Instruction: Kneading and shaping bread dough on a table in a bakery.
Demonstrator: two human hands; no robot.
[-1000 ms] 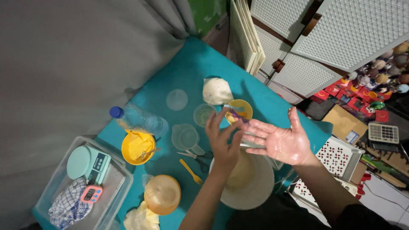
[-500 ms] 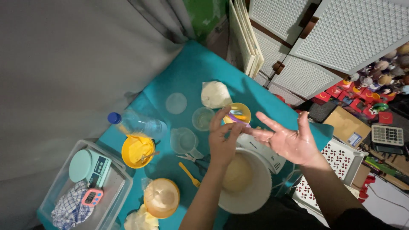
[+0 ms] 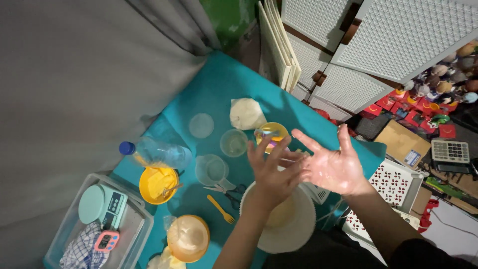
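So the teal table (image 3: 219,94) takes up most of the middle, and its near edge is cut off by the person's arms and the bottom of the shot. A big grey curtain (image 3: 74,74) covers the whole left side, so whatever's behind it is anyone's guess.

Biggest thing on the table is the white bowl (image 3: 294,234) at the near edge. Something pale sits inside, but the left forearm covers a good part of it and I can't say what it is. Off the near left corner there's a clear plastic bin (image 3: 134,234) with a mint green kitchen scale (image 3: 102,204), a checked cloth (image 3: 79,251) and a little pink timer (image 3: 106,240) in it; the bin runs out of frame at the bottom.

Both hands are up above the bowl, empty and spread open. The left hand (image 3: 274,172) shows its back, the right hand (image 3: 333,169) shows a wet, shiny palm, and their fingers overlap so I can't tell if they're actually touching.

Behind the fingers there's a small yellow bowl (image 3: 271,132), half hidden. Toward the left edge lies a clear bottle with a blue cap (image 3: 157,152), a yellow dish (image 3: 158,185) just beside it. A yellow fork (image 3: 220,209) and scissors (image 3: 234,192) lie next to the white bowl.
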